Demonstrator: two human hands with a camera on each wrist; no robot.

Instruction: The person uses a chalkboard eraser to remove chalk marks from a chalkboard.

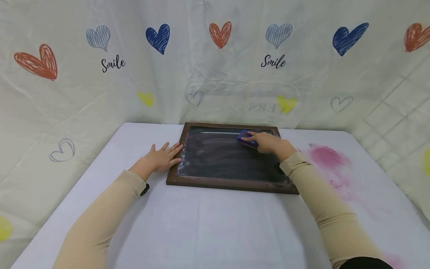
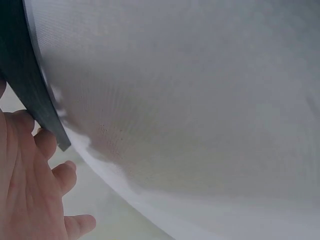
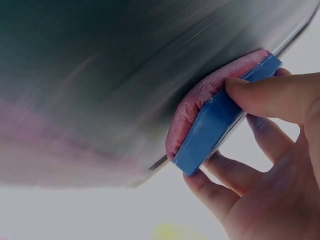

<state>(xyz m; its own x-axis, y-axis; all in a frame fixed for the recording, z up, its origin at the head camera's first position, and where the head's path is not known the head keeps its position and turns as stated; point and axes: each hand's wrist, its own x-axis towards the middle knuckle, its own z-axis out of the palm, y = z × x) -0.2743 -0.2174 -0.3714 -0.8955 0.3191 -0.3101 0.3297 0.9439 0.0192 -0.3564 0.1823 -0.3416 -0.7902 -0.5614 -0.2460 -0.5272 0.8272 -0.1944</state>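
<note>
Head view | white bench (image 1: pixel 201 228), pink smears (image 1: pixel 327 156) toward right edge | heart-print sheet (image 1: pixel 183 73) behind | blackboard (image 1: pixel 218 158) near far edge | left hand (image 1: pixel 159 158) splayed against frame (image 1: pixel 231 184) | right hand (image 1: pixel 268 142) pinches blue eraser (image 3: pixel 207 132) on blackboard

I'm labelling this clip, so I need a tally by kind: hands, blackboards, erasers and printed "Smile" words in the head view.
Hands: 2 (left hand, right hand)
Brown-framed blackboard: 1
Blue eraser: 1
"Smile" words: 2 (left word, right word)
Total: 6
</note>
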